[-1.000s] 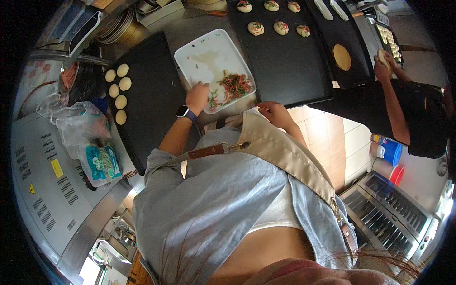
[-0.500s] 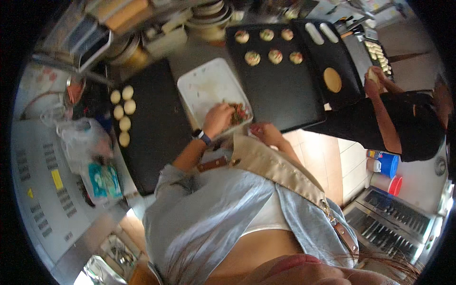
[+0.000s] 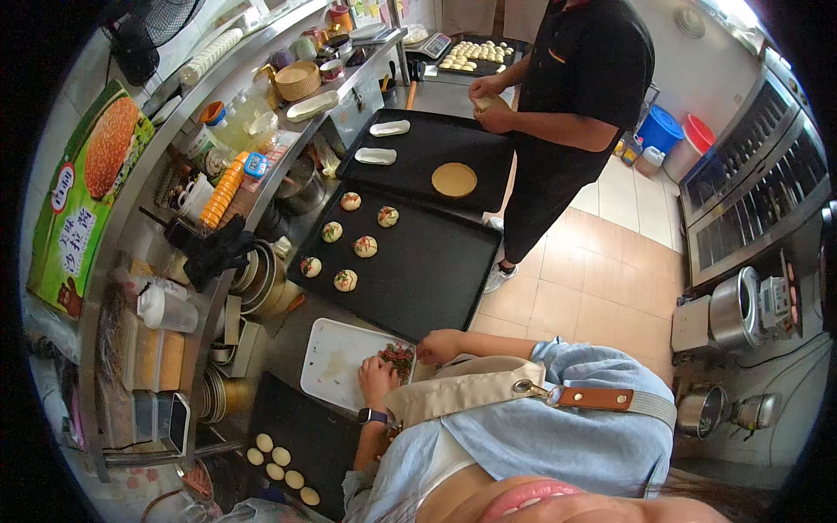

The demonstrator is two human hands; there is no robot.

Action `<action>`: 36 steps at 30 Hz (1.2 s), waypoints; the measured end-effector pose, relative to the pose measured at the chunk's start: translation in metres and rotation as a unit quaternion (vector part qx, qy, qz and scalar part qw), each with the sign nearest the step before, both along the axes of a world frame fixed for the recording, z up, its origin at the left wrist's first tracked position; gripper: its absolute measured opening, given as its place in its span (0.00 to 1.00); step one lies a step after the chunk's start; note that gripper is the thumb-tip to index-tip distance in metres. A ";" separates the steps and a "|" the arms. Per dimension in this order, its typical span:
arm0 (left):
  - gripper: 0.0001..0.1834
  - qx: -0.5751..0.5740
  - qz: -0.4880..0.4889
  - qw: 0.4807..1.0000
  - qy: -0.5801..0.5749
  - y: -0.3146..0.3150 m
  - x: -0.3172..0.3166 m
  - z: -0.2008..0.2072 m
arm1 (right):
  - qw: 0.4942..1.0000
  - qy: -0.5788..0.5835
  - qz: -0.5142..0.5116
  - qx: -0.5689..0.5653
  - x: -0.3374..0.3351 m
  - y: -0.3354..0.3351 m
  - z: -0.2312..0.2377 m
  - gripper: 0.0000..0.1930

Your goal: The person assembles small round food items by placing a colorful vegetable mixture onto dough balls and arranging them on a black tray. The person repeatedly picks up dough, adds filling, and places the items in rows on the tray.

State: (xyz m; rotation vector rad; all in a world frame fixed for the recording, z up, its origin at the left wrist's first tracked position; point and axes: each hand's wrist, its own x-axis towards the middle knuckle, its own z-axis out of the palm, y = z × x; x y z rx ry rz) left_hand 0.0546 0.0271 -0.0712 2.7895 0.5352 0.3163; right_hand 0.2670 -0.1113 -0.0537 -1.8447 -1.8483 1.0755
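Observation:
A shallow white tray point(image 3: 327, 366) lies on the counter before me, with a small heap of chopped red and green filling point(image 3: 398, 359) at its right end. My left hand point(image 3: 377, 381), wearing a watch on the wrist, reaches into the tray with its fingers bunched at the heap. At the tray's right edge my right hand point(image 3: 440, 346) is closed, fingers curled at the rim; its fingertips are partly hidden. Beyond lies a black baking tray point(image 3: 418, 261) carrying several dough rounds point(image 3: 364, 247) topped with similar filling. Plain dough rounds point(image 3: 281, 456) sit on another black tray point(image 3: 305, 423) at lower left.
A third black tray point(image 3: 410, 174) holds two long white pieces point(image 3: 377, 156) and a flat round yellow disc point(image 3: 454, 179). Behind it a co-worker point(image 3: 584, 78) in black handles dough point(image 3: 493, 103). Shelves point(image 3: 261, 196) with containers line the left; a glass-doored cabinet point(image 3: 745, 174) stands right.
My view has swung to the right, so the shelves and co-worker show more fully. Both hands stay at the white tray, the left at the filling and the right at the edge.

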 end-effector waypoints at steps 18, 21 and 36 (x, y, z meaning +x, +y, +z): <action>0.10 -0.099 0.106 0.988 0.060 0.000 -0.013 -0.006 | 0.998 0.050 0.014 0.029 0.002 -0.002 -0.002 0.14; 0.14 -0.113 0.114 0.987 0.009 -0.016 -0.003 -0.009 | 0.998 0.048 0.014 0.028 0.005 -0.006 -0.009 0.14; 0.14 -0.100 0.144 0.983 0.054 0.007 -0.027 -0.019 | 0.998 0.059 0.017 0.003 -0.009 0.025 -0.001 0.14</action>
